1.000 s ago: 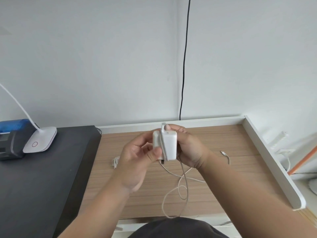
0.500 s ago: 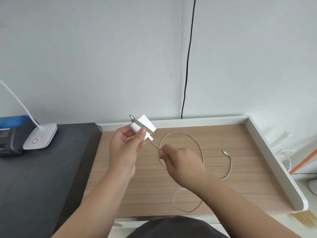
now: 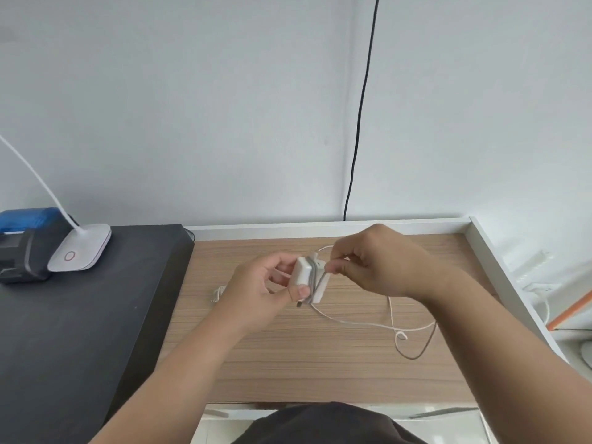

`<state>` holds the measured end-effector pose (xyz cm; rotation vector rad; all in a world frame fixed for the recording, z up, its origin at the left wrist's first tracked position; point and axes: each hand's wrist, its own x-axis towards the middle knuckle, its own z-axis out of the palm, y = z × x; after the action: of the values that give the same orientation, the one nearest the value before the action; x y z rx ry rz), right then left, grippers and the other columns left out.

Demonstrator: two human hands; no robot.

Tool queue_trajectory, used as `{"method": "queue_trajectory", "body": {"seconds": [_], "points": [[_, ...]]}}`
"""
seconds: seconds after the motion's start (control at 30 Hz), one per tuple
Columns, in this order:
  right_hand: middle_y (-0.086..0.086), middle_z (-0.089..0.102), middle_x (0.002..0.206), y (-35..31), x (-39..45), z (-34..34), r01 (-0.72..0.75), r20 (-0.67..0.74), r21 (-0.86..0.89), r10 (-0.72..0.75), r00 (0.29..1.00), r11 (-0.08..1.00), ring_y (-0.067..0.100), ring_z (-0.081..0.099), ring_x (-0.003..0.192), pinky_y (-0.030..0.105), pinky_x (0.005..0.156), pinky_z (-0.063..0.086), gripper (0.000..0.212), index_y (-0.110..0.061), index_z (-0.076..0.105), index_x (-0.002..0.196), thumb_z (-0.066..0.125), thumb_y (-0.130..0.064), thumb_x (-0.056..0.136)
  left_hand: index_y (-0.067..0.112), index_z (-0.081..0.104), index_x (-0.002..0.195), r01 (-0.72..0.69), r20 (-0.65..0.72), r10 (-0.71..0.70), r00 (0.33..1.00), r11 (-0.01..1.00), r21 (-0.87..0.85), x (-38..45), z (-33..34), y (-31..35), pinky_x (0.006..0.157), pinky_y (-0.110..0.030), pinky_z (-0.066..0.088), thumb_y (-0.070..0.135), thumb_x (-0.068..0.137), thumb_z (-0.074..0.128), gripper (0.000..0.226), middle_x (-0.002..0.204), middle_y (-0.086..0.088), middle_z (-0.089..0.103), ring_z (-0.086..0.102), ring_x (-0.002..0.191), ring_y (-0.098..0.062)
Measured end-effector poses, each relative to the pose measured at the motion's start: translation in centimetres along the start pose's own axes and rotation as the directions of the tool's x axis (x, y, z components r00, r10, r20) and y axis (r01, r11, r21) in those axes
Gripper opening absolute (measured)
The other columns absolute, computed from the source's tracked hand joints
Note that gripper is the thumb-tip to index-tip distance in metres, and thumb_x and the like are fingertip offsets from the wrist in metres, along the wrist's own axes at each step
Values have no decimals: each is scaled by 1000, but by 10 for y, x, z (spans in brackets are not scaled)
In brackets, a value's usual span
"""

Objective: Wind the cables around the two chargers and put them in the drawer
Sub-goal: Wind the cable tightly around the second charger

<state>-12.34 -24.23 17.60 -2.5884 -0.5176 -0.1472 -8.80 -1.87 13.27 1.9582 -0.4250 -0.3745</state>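
We hold the white charger (image 3: 309, 280) above the middle of the wooden desk (image 3: 320, 363), our left hand (image 3: 256, 293) clamping it between thumb and fingers. Our right hand (image 3: 381, 264) pinches the thin cable (image 3: 368, 323) just beside it. We judge the block light, rigid and smooth, so it is best gripped by its flat faces; the cable looks limp yet springy and probably needs steady tension.

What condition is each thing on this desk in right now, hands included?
charger: held off the desk, a few cable turns around it
cable: mostly loose, trailing on the desk
left hand: grips the charger
right hand: pinches the cable by the charger
second cable: lying on the desk
lamp: standing, light unseen
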Motion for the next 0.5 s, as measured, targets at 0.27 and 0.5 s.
{"method": "queue_trajectory", "body": {"seconds": [0.27, 0.5], "points": [[-10, 58, 55, 16, -4, 21, -91, -22, 594, 129, 991, 799, 6, 45, 54, 19, 54, 37, 17, -26, 68, 68, 71, -38, 80, 29, 70, 105, 16, 253, 21, 967, 989, -144, -10, -9, 7, 76, -36, 56, 30, 69, 83, 39, 88, 7, 68, 60, 78, -7], [15, 36, 56, 1, -13, 59, -132, 37, 900, 228, 973, 415, 20, 30, 49, 22, 47, 27, 64, 5, 49, 70, 56, -56, 87, 17, 71, 107, 49, 211, 95, 973, 807, -588, -15, 8, 9, 68, -31, 56, 36, 58, 90, 55, 95, -7, 66, 64, 80, -19]]}}
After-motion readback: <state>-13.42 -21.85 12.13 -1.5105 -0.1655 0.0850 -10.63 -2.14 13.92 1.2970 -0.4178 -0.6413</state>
